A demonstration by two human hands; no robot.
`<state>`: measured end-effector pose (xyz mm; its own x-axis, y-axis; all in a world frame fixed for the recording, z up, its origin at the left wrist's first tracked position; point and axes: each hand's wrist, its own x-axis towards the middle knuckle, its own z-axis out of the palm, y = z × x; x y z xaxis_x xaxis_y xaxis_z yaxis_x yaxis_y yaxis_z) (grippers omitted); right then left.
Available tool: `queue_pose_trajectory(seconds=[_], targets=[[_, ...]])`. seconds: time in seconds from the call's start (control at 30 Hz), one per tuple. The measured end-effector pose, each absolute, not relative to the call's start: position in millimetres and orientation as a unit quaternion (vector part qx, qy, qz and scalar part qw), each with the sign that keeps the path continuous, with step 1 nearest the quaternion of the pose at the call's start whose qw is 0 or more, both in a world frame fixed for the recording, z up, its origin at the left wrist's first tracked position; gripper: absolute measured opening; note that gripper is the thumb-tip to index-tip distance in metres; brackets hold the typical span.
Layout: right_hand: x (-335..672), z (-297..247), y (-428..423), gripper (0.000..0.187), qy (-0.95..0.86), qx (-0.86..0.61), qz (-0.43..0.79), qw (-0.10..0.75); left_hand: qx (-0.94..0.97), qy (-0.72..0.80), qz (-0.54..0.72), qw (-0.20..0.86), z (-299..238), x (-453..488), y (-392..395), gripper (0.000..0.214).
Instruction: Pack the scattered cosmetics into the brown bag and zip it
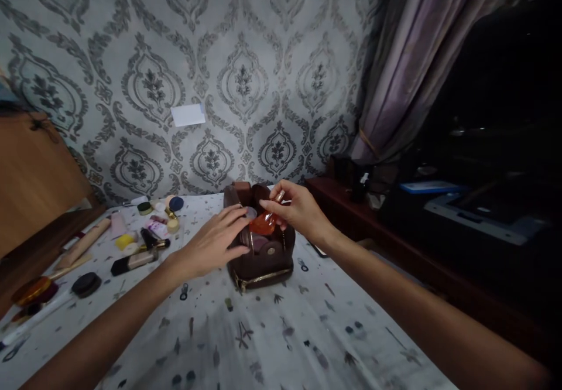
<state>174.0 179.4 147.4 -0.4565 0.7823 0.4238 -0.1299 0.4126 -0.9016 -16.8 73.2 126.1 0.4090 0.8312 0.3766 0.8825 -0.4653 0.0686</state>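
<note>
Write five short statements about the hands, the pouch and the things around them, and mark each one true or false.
1. The right hand holds an orange bottle over the brown pouch. True.
2. The left hand lies flat on the cloth, well away from the pouch. False: its fingers rest on the pouch's top edge.
3. The pouch is zipped shut. False: its top is open, with items showing inside.
4. Cosmetics lie scattered on the patterned cloth to the left of the pouch. True.
5. A white card sits on the patterned wallpaper. True.
</note>
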Motion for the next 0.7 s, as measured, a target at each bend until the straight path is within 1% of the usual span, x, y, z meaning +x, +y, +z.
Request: queue_pose_trajectory(seconds=[0.13, 0.27, 0.37, 0.5, 0.57, 0.63, 0.7], targets=[[176, 148, 191, 0.032, -0.726, -0.24, 0.497, 0.41, -0.835, -0.509, -0.171, 0.12, 116, -8, 68, 0.048], [182, 148, 205, 0.033, -0.757, -0.264, 0.474, 0.363, -0.823, -0.518, -0.154, 0.175, 107, 8, 64, 0.03], [184, 151, 211, 0.026, -0.774, -0.277, 0.462, 0.332, -0.82, -0.512, -0.157, 0.202, 93, 19, 65, 0.023], [186, 162, 212, 0.01, -0.813, -0.294, 0.443, 0.24, -0.824, -0.478, -0.203, 0.227, 73, 25, 64, 0.033], [187, 169, 210, 0.005, -0.833, -0.297, 0.426, 0.189, -0.828, -0.458, -0.216, 0.241, 67, 24, 62, 0.035], [188, 174, 208, 0.006, -0.867, -0.291, 0.377, 0.147, -0.833, -0.441, -0.216, 0.257, 64, 22, 60, 0.036], [188, 177, 206, 0.008, -0.912, -0.266, 0.292, 0.109, -0.836, -0.424, -0.217, 0.273, 63, 20, 59, 0.036]])
